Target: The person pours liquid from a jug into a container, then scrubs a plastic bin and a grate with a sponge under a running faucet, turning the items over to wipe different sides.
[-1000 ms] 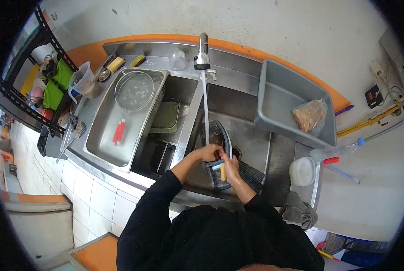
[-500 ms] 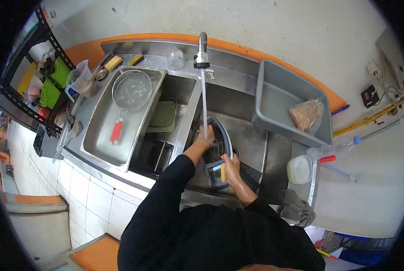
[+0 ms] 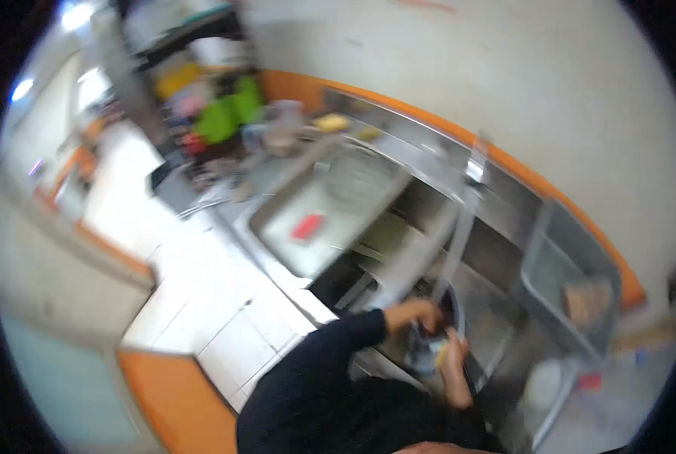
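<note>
The whole view is smeared by head motion. My right hand (image 3: 453, 362) is closed on the near side of a rounded, see-through container (image 3: 422, 354) with a pale rim, tilted in the sink basin (image 3: 493, 306). A small yellow piece sits by its fingers; I cannot make out what it is. My left hand (image 3: 426, 314) is at the container's opening, its fingers too blurred to read. From the tap (image 3: 475, 168) a stream of water (image 3: 456, 246) runs down towards the container.
Left of the basin, a steel tray (image 3: 277, 253) of cloudy water holds a strainer (image 3: 357, 178) with a red handle. A grey tub (image 3: 531, 284) with a bagged brown item (image 3: 587, 303) stands right. A shelf with green holders (image 3: 228, 113) is at back left.
My view has swung left, so the sink and hands now appear lower and further right. My right hand still grips the container; my left hand remains at it.
</note>
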`<state>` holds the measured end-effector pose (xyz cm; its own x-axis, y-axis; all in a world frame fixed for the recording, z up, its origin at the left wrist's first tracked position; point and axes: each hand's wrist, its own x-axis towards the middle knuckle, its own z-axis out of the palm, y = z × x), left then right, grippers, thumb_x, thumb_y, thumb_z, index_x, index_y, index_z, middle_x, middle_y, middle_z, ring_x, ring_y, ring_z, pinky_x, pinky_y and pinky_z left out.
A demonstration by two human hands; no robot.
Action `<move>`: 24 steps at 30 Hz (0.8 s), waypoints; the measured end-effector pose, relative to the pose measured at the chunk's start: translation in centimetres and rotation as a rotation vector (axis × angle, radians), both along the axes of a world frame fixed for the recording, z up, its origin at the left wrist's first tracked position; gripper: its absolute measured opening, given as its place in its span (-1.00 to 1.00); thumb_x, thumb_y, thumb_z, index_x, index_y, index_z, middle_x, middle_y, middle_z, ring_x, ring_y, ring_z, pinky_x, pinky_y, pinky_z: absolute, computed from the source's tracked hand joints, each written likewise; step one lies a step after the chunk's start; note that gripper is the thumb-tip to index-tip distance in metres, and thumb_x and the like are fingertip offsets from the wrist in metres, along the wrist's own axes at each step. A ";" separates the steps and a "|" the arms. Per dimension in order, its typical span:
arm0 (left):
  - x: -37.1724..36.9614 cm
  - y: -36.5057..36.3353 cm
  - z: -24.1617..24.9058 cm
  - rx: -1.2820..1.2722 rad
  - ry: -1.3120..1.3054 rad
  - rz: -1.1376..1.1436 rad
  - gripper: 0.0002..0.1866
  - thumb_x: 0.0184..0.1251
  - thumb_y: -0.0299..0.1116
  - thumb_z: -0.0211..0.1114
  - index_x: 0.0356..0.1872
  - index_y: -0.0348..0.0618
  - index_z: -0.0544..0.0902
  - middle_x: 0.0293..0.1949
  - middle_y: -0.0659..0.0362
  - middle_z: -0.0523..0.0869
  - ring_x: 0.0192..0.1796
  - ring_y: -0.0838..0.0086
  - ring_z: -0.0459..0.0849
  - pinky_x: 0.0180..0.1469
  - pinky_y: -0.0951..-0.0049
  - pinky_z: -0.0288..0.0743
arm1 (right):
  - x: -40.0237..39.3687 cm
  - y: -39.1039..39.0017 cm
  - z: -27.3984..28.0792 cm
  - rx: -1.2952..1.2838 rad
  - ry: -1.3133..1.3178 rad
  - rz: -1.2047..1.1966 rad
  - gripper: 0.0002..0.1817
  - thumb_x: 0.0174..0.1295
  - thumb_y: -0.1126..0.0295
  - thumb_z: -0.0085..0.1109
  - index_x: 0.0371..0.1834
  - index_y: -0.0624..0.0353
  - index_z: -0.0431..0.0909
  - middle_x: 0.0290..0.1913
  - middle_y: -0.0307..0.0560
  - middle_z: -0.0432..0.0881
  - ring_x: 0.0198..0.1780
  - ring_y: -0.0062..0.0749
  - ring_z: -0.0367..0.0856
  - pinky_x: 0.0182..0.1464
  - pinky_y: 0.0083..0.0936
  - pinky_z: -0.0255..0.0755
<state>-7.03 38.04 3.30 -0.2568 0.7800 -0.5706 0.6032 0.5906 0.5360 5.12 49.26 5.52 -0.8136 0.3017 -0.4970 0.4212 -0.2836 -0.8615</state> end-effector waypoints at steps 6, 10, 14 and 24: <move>-0.1 -1.9 2.9 -0.017 0.093 0.146 -0.54 -0.07 -0.22 0.17 -0.17 -0.36 0.57 -0.09 -0.10 0.56 -0.02 0.09 0.50 0.02 0.18 0.33 | -0.4 -1.4 -0.3 0.245 -0.087 0.038 -0.55 -0.04 0.25 0.04 -0.14 0.37 0.30 -0.25 0.07 0.38 -0.26 -0.20 0.41 -0.22 -0.34 0.32; 0.3 -1.2 5.2 0.018 0.137 0.435 -0.54 0.00 -0.20 0.10 -0.14 -0.38 0.53 -0.01 -0.13 0.50 0.10 0.03 0.39 0.14 0.18 0.24 | -0.3 -0.4 -1.4 0.136 0.000 0.061 -0.53 -0.07 0.26 0.05 -0.14 0.38 0.30 -0.21 0.08 0.38 -0.22 -0.24 0.41 -0.20 -0.33 0.31; 1.1 2.1 1.7 0.254 0.357 1.079 -0.46 0.12 -0.11 -0.02 -0.03 -0.41 0.43 0.09 -0.21 0.37 0.16 -0.06 0.31 0.25 0.15 0.07 | 0.5 -1.8 3.5 0.196 -0.021 -0.013 -0.48 -0.09 0.25 0.05 -0.10 0.42 0.30 -0.18 0.10 0.38 -0.24 -0.22 0.44 -0.21 -0.38 0.34; -1.1 3.7 -0.2 0.554 0.229 0.887 -0.46 -0.04 -0.30 0.07 0.00 -0.41 0.32 0.04 -0.25 0.35 0.12 -0.05 0.32 0.18 0.20 0.18 | -0.7 -0.3 2.7 0.189 0.049 0.088 -0.47 0.08 0.22 0.01 -0.01 0.44 0.24 -0.12 0.13 0.37 -0.14 -0.21 0.43 -0.17 -0.35 0.35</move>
